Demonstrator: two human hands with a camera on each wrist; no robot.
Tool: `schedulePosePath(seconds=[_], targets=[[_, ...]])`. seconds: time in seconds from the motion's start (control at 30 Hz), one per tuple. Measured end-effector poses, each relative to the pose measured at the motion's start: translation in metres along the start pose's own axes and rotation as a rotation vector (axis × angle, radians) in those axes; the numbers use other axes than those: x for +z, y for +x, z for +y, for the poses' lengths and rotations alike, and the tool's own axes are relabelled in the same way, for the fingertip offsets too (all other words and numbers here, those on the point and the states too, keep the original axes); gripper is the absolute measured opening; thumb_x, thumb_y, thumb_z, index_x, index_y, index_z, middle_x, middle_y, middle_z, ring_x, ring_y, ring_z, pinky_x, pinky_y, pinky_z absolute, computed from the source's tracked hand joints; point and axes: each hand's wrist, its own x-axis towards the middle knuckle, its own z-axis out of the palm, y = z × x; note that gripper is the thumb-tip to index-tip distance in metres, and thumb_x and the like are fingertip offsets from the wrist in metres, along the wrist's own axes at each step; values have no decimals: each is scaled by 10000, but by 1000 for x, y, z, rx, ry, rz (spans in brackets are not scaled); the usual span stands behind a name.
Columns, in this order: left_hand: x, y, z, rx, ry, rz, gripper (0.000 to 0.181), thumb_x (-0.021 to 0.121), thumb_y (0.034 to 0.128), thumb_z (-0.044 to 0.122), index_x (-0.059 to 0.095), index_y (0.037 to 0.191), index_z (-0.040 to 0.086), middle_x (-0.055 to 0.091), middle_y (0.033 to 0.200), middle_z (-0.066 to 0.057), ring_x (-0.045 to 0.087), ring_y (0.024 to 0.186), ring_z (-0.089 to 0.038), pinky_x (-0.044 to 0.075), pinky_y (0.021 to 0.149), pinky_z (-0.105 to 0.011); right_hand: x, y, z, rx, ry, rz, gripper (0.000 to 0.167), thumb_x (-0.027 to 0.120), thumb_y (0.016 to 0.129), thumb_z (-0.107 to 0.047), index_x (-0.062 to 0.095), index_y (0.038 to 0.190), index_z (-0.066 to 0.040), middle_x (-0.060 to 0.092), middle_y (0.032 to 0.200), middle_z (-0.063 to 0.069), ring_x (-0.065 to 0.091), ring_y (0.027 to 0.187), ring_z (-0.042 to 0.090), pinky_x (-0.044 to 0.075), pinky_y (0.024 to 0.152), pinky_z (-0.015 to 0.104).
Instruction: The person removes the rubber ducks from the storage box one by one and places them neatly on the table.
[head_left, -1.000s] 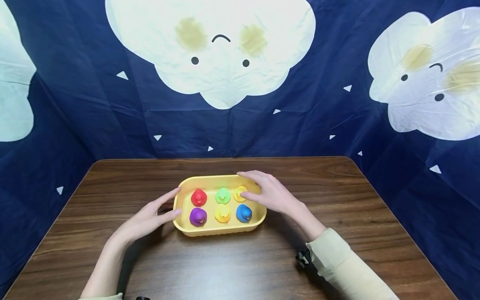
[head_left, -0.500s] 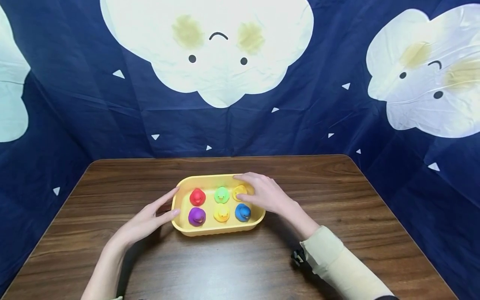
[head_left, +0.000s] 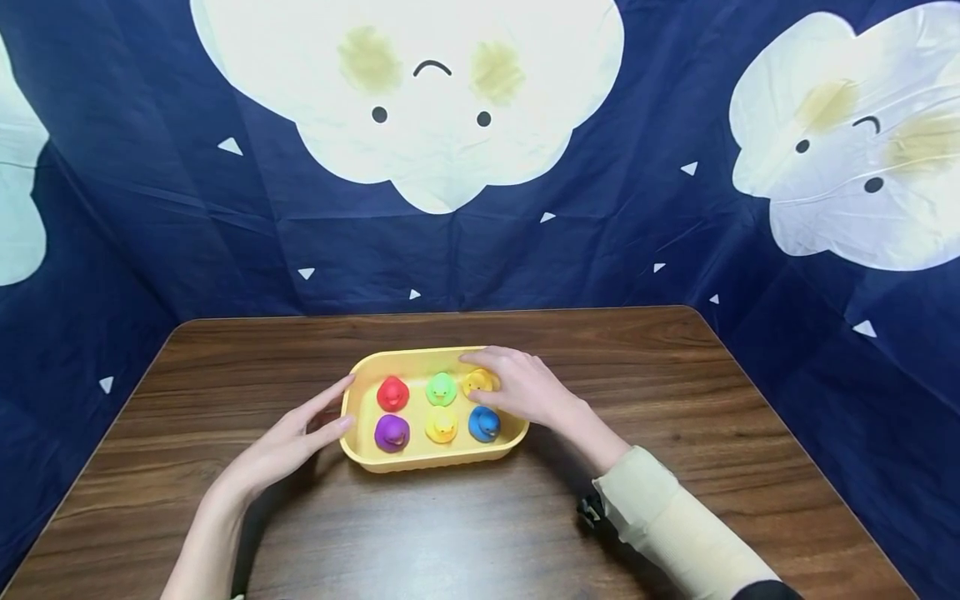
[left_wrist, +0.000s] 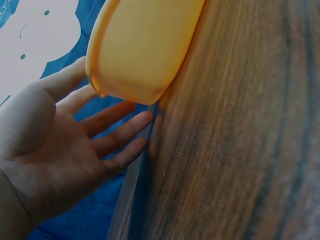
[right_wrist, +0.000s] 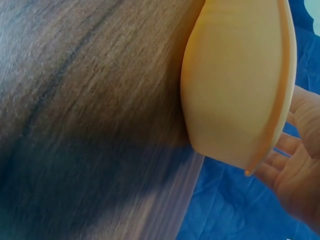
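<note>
A yellow plastic tub (head_left: 420, 461) sits on the table, holding toy ducks: red (head_left: 392, 393), green (head_left: 441, 389), purple (head_left: 392, 433), blue (head_left: 484, 424) and two yellow ones. My left hand (head_left: 288, 442) touches the tub's left end with thumb and index finger at the rim; the left wrist view shows its fingers spread, fairly straight. My right hand (head_left: 528, 386) reaches over the right rim, thumb and index finger apart around the back-right yellow duck (head_left: 478, 382), partly covered. Contact with that duck is unclear. The front yellow duck (head_left: 442, 425) stands between the purple and blue ones.
The brown wood-grain table (head_left: 420, 533) extends around the tub on all sides. Behind it hangs a dark blue cloth (head_left: 360, 250) printed with white clouds and small triangles. A black strap piece (head_left: 591, 508) shows at the right sleeve.
My right hand has shifted slightly left and lower over the back-right yellow duck, its thumb now toward the duck's front. My left hand stays at the tub's end. The head view has drifted slightly.
</note>
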Motion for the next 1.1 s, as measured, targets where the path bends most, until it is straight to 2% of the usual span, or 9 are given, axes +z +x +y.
schedulePosePath(seconds=[0.13, 0.33, 0.47, 0.6, 0.83, 1.1], targets=[[-1, -1, -1, -6, 2, 2, 655, 565, 1064, 335, 268, 1640, 243, 332, 1681, -112, 482, 1416, -342, 419, 961, -103, 1, 1, 0, 4, -13, -13, 538, 771, 919, -384, 628, 1415, -235, 658, 1425, 23, 634, 1304, 246, 549, 1012, 499], [-2, -1, -2, 0, 12, 16, 631, 569, 1064, 322, 304, 1629, 230, 354, 1670, -111, 512, 1381, -293, 420, 961, -102, 3, 3, -1, -4, -39, -12, 524, 773, 921, -379, 638, 1403, -225, 668, 1411, 18, 655, 1270, 237, 571, 970, 483], [-1, 0, -4, 20, 2, 37, 612, 577, 1062, 286, 336, 1616, 197, 409, 1624, -169, 538, 1361, -319, 425, 959, -99, 5, 4, 0, -8, -62, -12, 518, 769, 924, -384, 641, 1401, -230, 669, 1407, 13, 661, 1257, 235, 584, 929, 482], [0, 1, -4, 23, -28, 41, 609, 579, 1061, 255, 335, 1610, 155, 443, 1565, -241, 534, 1358, -406, 444, 947, -114, 7, 5, 0, 0, -85, -15, 508, 771, 922, -385, 649, 1392, -235, 677, 1389, 15, 668, 1240, 232, 590, 894, 475], [1, 0, -4, -6, -42, 32, 613, 577, 1061, 269, 321, 1607, 156, 438, 1558, -265, 526, 1354, -410, 466, 934, -140, 10, 6, -1, 11, -109, -17, 485, 782, 915, -370, 670, 1365, -228, 686, 1366, 21, 680, 1207, 228, 593, 855, 453], [1, 3, -5, 12, -56, 26, 620, 575, 1062, 248, 306, 1610, 139, 421, 1562, -292, 523, 1360, -453, 464, 928, -133, 12, 8, 0, -1, -169, -8, 426, 798, 900, -349, 711, 1298, -222, 713, 1281, 16, 702, 1127, 208, 579, 773, 433]])
